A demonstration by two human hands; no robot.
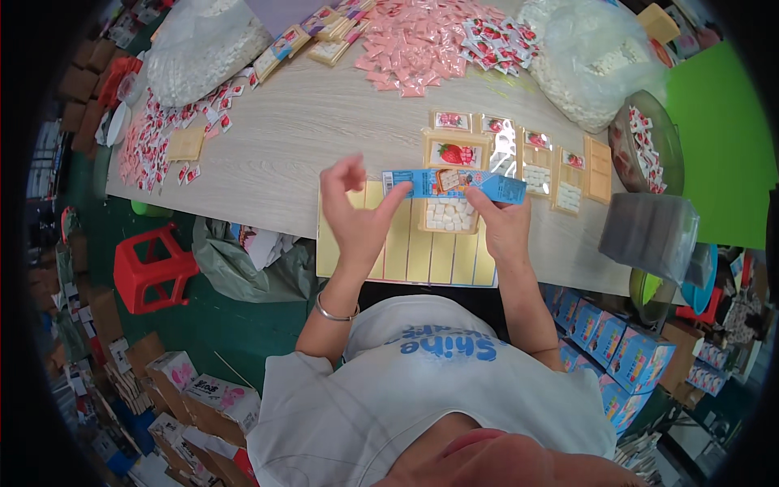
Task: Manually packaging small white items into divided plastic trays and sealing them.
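My right hand [505,226] has its grip clamped on the right end of a flat blue carton [454,184], while my left hand [357,213] pinches the left end with the other fingers spread loose. The carton hangs just above the surface [308,122] in front of my chest, its long axis running left to right, the right end tilted slightly lower. It hides part of the tray of white pieces [449,216] lying on the yellow sheet [406,252], and I cannot tell whether the carton's ends are sealed.
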